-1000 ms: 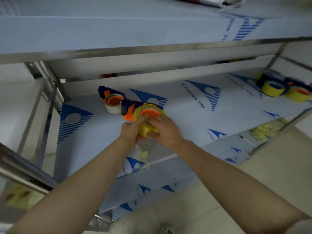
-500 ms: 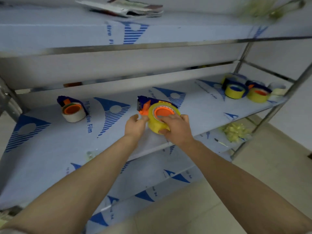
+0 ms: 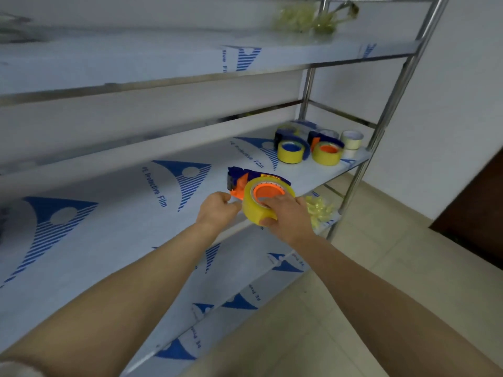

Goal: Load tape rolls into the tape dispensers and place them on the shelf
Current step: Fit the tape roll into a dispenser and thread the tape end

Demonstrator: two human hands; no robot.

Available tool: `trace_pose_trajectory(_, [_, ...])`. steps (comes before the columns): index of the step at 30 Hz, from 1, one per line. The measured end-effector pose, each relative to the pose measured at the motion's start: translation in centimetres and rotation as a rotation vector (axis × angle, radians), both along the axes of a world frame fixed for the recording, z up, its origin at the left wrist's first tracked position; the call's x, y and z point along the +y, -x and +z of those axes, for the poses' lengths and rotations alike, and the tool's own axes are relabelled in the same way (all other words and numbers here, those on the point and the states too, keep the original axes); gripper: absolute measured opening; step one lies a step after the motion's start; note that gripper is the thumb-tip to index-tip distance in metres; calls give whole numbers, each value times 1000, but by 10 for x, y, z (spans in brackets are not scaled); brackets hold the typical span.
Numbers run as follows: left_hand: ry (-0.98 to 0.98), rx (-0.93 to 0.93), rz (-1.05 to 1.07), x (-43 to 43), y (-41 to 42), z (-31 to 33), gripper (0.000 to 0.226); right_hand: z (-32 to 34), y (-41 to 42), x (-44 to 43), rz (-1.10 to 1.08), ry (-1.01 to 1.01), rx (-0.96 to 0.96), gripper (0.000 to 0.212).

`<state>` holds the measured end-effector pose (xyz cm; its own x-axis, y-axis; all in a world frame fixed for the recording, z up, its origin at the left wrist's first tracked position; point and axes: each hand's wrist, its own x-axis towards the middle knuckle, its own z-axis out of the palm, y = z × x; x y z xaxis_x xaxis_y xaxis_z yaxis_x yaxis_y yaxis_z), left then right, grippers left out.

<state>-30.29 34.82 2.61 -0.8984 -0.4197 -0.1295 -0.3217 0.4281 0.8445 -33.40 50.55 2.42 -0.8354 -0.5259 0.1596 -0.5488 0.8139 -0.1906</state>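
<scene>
Dispenser (image 3: 239, 183) farther right, yellow tape roll (image 3: 253, 211)

Single wide-angle view from the head, looking forward and down across a metal shelf rack.

The camera sits above and behind the forearms (image 3: 136, 295), which rise from the bottom edge to the left hand (image 3: 217, 210) and right hand (image 3: 288, 216), close by near the frame's centre. It meets the middle shelf (image 3: 114, 213) at a slant, with the shelf's right end receding toward the wall (image 3: 462, 104). The upper shelf (image 3: 136, 63) crosses the top and the floor (image 3: 381, 268) fills the lower right.
</scene>
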Motion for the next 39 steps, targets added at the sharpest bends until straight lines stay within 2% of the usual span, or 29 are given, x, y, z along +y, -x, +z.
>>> trace_pose_trajectory(1, [-4, 0, -8, 4, 12, 0, 8, -1, 9, 6, -12, 9, -8, 48])
trace_pose_trajectory(3, [-17, -2, -26, 12, 36, -3, 5, -1, 27, 16, -29, 17, -12, 47])
trace_pose_trajectory(6, [-17, 5, -33, 26, 72, -4, 35, -1, 56, 28, -39, 11, 2, 46])
trace_pose_trajectory(12, [-28, 28, -65, 42, 152, -2, 42, 7, 134, 43, -91, 1, 0, 46])
trace_pose_trajectory(17, [28, 51, -91, 47, 218, 7, 43, 16, 207, 51, -127, 11, 13, 45])
trace_pose_trajectory(21, [40, 67, -140, 53, 263, 13, 33, 20, 256, 63, -159, 31, 26, 44])
trace_pose_trajectory(26, [66, 72, -126, 69, 318, 14, 39, 19, 318, 88, -199, 92, -18, 54])
trace_pose_trajectory(30, [125, 60, -106, 88, 365, 21, 32, 22, 379, 111, -211, 86, -23, 45])
trace_pose_trajectory(34, [222, 27, -75, 115, 411, 33, 19, 32, 455, 129, -159, 50, -111, 42])
trace_pose_trajectory(37, [302, -4, -42, 133, 448, 38, 30, 39, 506, 143, -51, 22, -97, 48])
trace_pose_trajectory(39, [331, -23, 12, 139, 469, 38, 38, 39, 533, 152, 34, 97, -169, 46])
